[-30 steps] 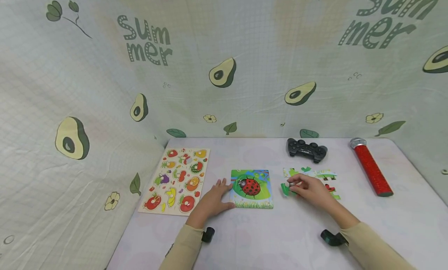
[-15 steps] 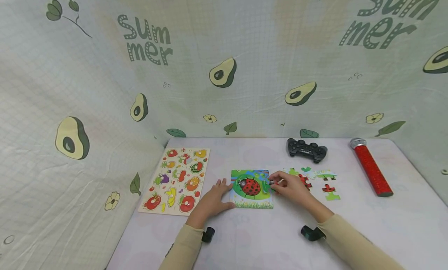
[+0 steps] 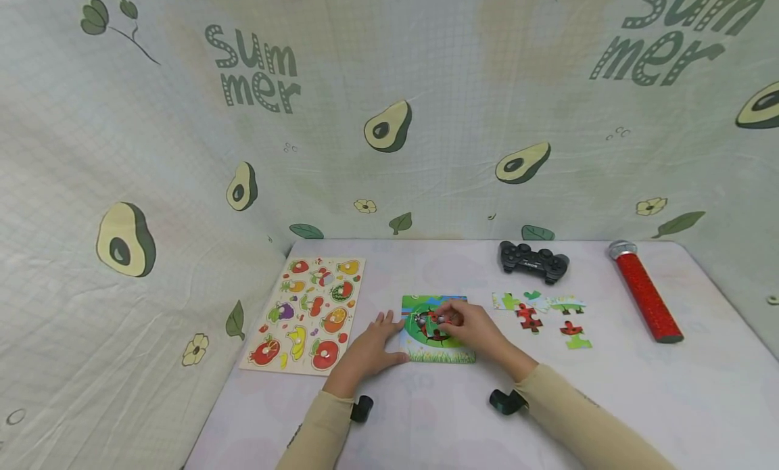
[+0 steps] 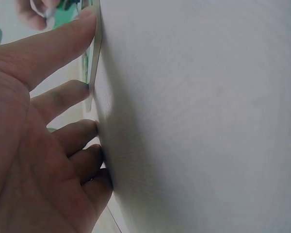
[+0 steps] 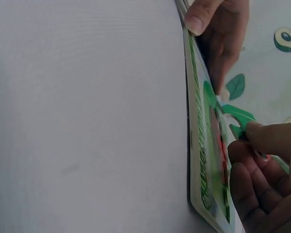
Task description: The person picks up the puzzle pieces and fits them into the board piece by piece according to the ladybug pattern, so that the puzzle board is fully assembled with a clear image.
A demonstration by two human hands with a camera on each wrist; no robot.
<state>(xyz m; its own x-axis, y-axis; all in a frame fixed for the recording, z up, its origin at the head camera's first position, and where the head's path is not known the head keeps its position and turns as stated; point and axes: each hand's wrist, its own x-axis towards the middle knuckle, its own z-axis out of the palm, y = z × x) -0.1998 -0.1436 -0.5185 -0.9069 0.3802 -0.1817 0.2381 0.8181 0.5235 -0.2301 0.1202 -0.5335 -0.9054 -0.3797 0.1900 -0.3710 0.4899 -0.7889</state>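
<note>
The square ladybug puzzle board (image 3: 439,356) lies flat on the table in front of me. At its left edge rests my left hand (image 3: 372,348), fingers spread, with the thumb at the near corner; the left wrist view has thumb and index fingertip right at the board's rim. Over the board, my right hand (image 3: 471,326) pinches a green puzzle piece (image 5: 240,118) between thumb and fingers. In the right wrist view this piece is tilted above the ladybug picture, partly hidden by the fingers.
Several loose puzzle pieces, among them a red one (image 3: 528,317) and a green one (image 3: 578,341), lie right of the board. Behind them is a black game controller (image 3: 533,261), with a red glittery microphone (image 3: 648,294) farther right. A wooden fruit puzzle board (image 3: 281,330) lies at left.
My right hand has carried the green puzzle piece leftward from the loose pieces to over the ladybug board. The left hand has stayed at the board's left edge.
</note>
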